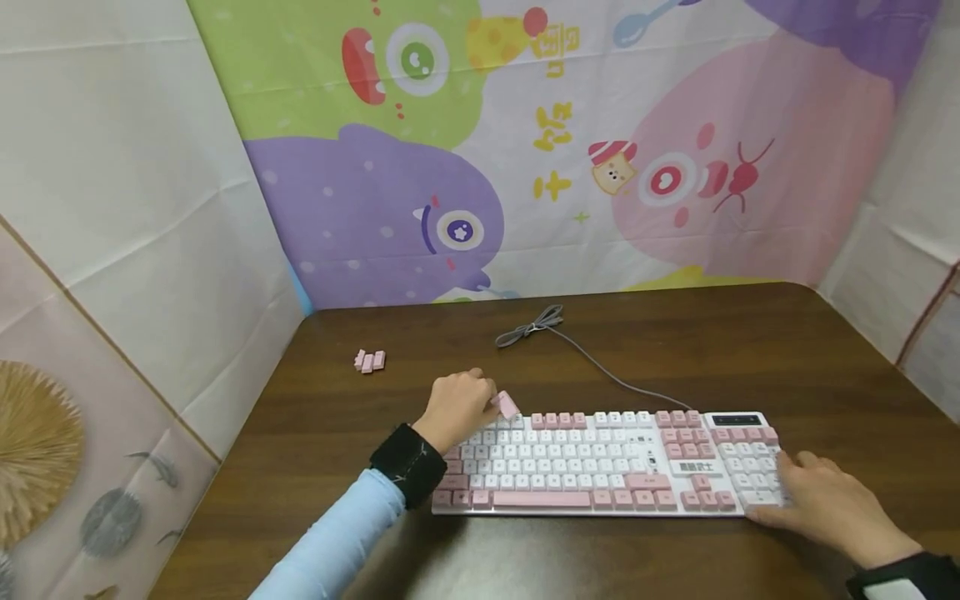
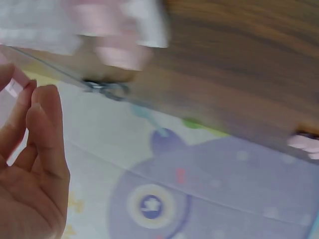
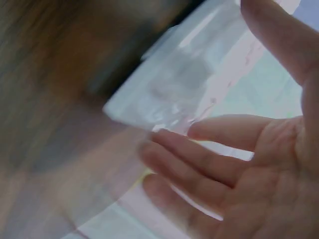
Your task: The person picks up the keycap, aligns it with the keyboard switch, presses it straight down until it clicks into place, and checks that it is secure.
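Note:
A white keyboard with pink and white keys [image 1: 697,468] lies across the table. Over its back left part is my left hand [image 1: 457,408], pinching a pink piece that looks like a wide keycap [image 1: 506,405]. In the left wrist view the thumb and fingers [image 2: 47,119] meet around it at the left edge, partly cut off. My right hand [image 1: 832,500] rests against the keyboard's right end, thumb at the front corner and fingers by the number keys. Its fingers look extended and spread in the right wrist view, beside the blurred keyboard corner [image 3: 149,94].
Several small pink keycaps [image 1: 369,361] sit together at the table's back left. A grey cable [image 1: 600,364] runs from the keyboard to a tied bundle behind it. The brown table [image 1: 330,467] ends at a cartoon cloth [image 1: 555,233], with pale cloths at both sides.

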A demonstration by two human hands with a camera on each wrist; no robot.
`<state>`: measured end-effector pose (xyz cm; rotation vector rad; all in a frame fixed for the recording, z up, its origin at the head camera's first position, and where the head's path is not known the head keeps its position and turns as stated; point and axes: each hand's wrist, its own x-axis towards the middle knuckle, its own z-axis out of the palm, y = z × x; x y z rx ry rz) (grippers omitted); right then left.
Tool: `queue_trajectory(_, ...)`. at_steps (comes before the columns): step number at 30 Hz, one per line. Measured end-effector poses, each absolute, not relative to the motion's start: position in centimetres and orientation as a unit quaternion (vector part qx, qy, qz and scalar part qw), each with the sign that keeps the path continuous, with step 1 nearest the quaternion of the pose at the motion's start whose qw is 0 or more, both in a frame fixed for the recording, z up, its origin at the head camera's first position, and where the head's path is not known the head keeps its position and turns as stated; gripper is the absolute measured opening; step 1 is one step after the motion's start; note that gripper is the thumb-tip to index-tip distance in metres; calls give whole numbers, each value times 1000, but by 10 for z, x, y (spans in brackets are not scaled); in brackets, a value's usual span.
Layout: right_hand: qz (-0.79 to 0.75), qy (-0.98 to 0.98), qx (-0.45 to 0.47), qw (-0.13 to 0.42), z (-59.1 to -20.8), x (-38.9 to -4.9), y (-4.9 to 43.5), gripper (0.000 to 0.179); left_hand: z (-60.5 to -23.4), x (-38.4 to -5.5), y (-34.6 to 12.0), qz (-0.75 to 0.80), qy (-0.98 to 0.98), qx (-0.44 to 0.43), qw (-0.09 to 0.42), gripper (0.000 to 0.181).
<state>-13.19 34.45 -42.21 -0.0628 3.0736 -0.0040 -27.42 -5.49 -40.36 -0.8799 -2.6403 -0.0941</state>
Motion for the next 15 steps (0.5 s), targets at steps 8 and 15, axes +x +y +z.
queue_trajectory(8,-29,983,-132,-122,-410,-131,295,63,-395,-256,2,29,-907,-376,187,16)
queue_trajectory(15,-43,937,-240,-252,-409,-139,263,47,-394,-242,56,53,-881,-421,210,10)
